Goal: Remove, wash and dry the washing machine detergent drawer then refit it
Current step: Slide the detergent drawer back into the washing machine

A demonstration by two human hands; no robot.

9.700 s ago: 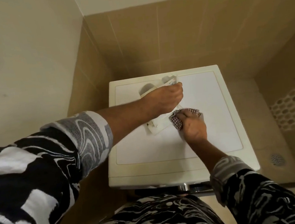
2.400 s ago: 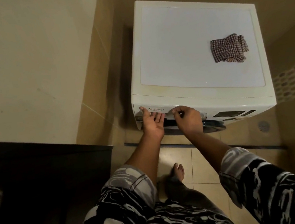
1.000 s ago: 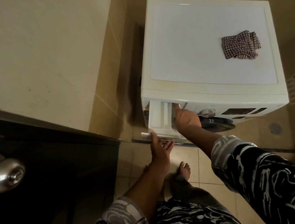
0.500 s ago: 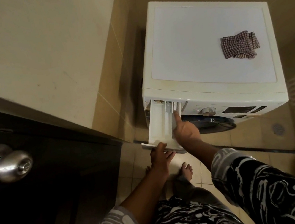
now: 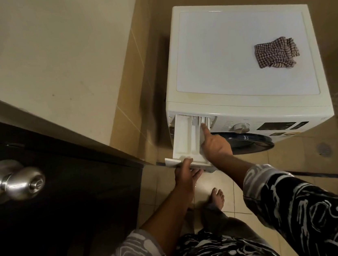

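Both hands are at the detergent drawer (image 5: 184, 138), which stands pulled far out of its slot at the upper left corner of the washing machine (image 5: 240, 55) front, in the middle of the frame. The left hand (image 5: 185, 173) grips the drawer's front panel from below, with the thumb on the top edge and the fingers under it. The right hand (image 5: 216, 146) is at the right wall of the drawer. Its index finger is stretched straight, the tip touches the narrow rear compartment, and it holds nothing. One crumpled checked cloth (image 5: 276, 55) lies on the machine's top, at the upper right of the frame, well apart from the drawer. At the left edge a metal door knob (image 5: 10, 180) shows on a dark door (image 5: 66, 204). Lower in the frame than the drawer, a bare foot (image 5: 216, 196) stands on the tiled floor (image 5: 264, 167).
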